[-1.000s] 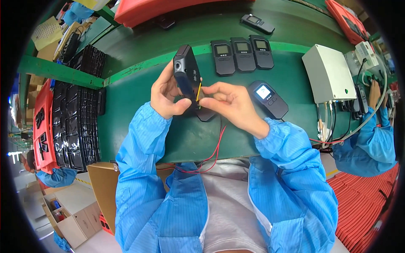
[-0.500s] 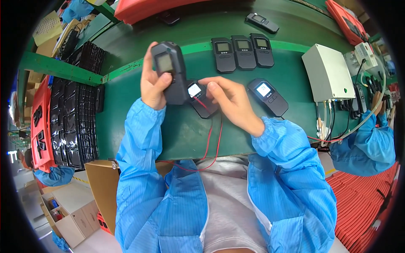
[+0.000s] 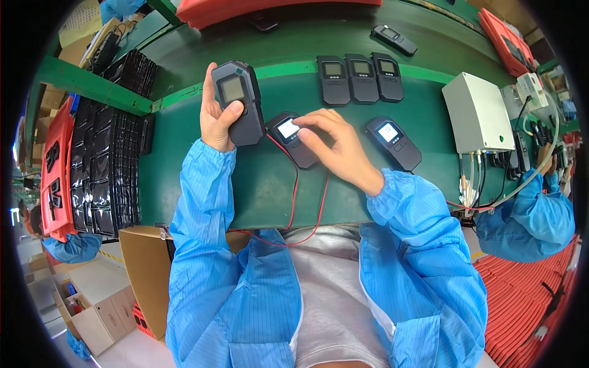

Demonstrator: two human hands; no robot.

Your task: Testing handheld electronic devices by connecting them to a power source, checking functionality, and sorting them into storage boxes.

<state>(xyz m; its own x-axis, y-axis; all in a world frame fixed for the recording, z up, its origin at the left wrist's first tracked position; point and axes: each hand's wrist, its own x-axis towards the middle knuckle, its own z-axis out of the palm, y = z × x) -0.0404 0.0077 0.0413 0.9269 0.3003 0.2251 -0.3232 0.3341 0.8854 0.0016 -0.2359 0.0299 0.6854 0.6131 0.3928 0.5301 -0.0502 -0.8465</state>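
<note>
My left hand (image 3: 218, 126) is raised over the bench with its fingers wrapped around a black handheld meter (image 3: 238, 104). That meter's screen is grey and unlit, and my thumb lies at its buttons. To its right a second black meter with a bright white screen (image 3: 287, 128) lies tilted on the green bench. Over this lit meter is my right hand (image 3: 334, 147), thumb and index finger apart, fingertips by the screen's right edge. A thin red wire (image 3: 296, 187) runs up from the bench edge toward the held meter's lower right side; its end is hard to make out.
Right of my hand lies another lit meter (image 3: 393, 142). Three dark-screened meters (image 3: 362, 78) stand in a row behind, one more (image 3: 393, 39) farther back. A white box (image 3: 478, 113) with cables is at right. Black trays (image 3: 104, 178) are stacked at left. A co-worker's blue sleeve (image 3: 527, 208) shows at right.
My left hand has drawn the held meter slightly left and turned its screen more upward. My right thumb and index have spread apart over the lit meter. The red wire's upper end has shifted left.
</note>
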